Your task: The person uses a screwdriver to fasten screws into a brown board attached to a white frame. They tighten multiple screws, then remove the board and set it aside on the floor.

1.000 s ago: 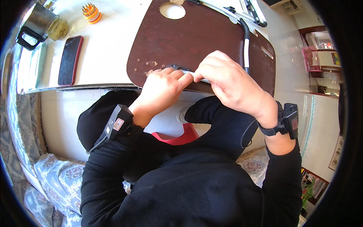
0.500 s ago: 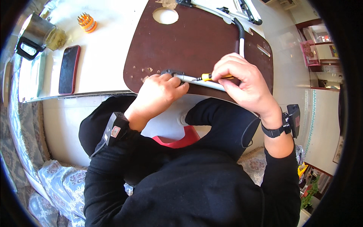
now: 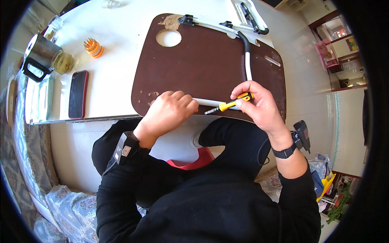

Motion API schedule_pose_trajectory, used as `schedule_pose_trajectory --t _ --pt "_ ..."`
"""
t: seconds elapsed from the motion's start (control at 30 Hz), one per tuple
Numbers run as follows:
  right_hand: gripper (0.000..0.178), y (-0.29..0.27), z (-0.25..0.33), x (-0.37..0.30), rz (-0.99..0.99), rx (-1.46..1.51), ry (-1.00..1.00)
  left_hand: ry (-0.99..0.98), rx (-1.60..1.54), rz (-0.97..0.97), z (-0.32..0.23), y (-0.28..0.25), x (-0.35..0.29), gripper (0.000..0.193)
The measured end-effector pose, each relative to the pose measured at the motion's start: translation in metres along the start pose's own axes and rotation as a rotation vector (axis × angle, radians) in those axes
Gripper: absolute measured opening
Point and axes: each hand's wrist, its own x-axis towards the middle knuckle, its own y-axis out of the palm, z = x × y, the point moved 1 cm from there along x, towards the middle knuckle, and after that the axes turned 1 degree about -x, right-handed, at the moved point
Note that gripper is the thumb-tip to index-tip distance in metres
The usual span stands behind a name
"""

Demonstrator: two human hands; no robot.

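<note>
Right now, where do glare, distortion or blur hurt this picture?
Head view, upper left: strong light bleaches the table; head view, right: fisheye distortion tilts the shelves; head view, corners: black; head view, centre: the screwdriver looks fairly sharp.

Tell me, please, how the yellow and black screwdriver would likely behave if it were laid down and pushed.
The screwdriver would probably stay stiff, since its shaft looks like straight metal. Its handle looks thick and rounded, so it may roll a little. It is likely light: the right hand seems to hold it just between thumb and fingers.
</note>
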Motion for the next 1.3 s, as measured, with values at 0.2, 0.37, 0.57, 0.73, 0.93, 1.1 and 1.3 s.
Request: schedule_pose_trajectory --t 0.2,0.37,0.57,0.73,0.93,1.1,1.3 --pt "0.011 -0.005 -0.032 0.010 -0.089 0.962 0.451 -0.830 -1.306 -0.506 0.021 -0.005 0.009 0.012" --pt "0.011 -0.026 -0.053 0.017 -0.111 1.138 0.431 -1.103 -1.789 -0.581 0.037 -0.021 0.033 0.009" --pt "0.012 -0.070 -0.091 0.032 -0.436 1.304 0.346 -1.015 -1.846 -0.296 0.041 -0.021 0.147 0.007" --pt "0.008 -0.097 -0.107 0.001 -0.530 1.340 0.309 -1.150 -1.671 -0.267 0.066 0.043 0.275 0.011" --pt "0.008 -0.137 -0.114 -0.052 -0.542 1.359 0.161 -1.242 -1.758 -0.412 0.103 0.134 0.387 0.039" --pt "0.007 -0.154 -0.114 -0.072 -0.586 1.481 0.149 -1.181 -1.838 -0.400 0.122 0.178 0.420 0.083" --pt "0.008 -0.158 -0.100 -0.079 -0.510 1.424 0.085 -1.023 -1.752 -0.297 0.113 0.163 0.419 0.094"
